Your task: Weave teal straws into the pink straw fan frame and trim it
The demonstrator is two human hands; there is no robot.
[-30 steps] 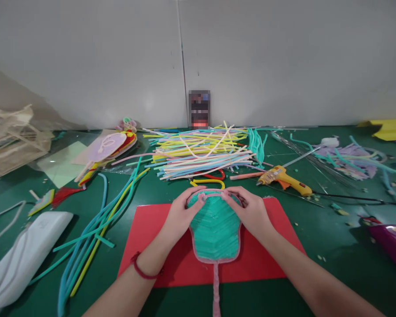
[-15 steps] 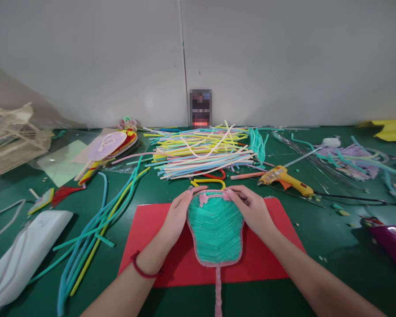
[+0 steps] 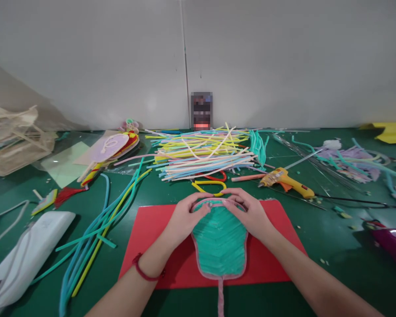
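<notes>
Evidently, from the head view, both hands are busy at the top edge of a teal fan (image 3: 221, 246). The left hand (image 3: 188, 218) pinches its upper left part, thumb on the front face, fingers wrapped behind the rim; the right hand (image 3: 252, 215) grips the upper right part in the same way, and the 2 thumbs nearly meet near the middle. Pink trim runs around the fan, and a pink handle (image 3: 221, 297) drops from its lower edge toward the wearer. The fan is in front of a red sheet (image 3: 148, 229) on the green table (image 3: 254, 304); whether it rests there or is slightly raised I cannot tell. A dark red bracelet (image 3: 139, 269) circles the left wrist. Just beyond the fingers are a yellow loop (image 3: 207, 182) and a red loop (image 3: 221, 175), then a broad pile of coloured strips (image 3: 198, 154). To the right of these lies a yellow glue gun (image 3: 298, 186), its nozzle pointing left. On the left side, a white device (image 3: 36, 246) sits near a loose bunch of long strands (image 3: 108, 215), with a lilac fan (image 3: 107, 147) and a red tassel (image 3: 67, 196) farther back. Against the grey wall (image 3: 284, 57) stands a small upright panel (image 3: 201, 111), its surface pixelated
</notes>
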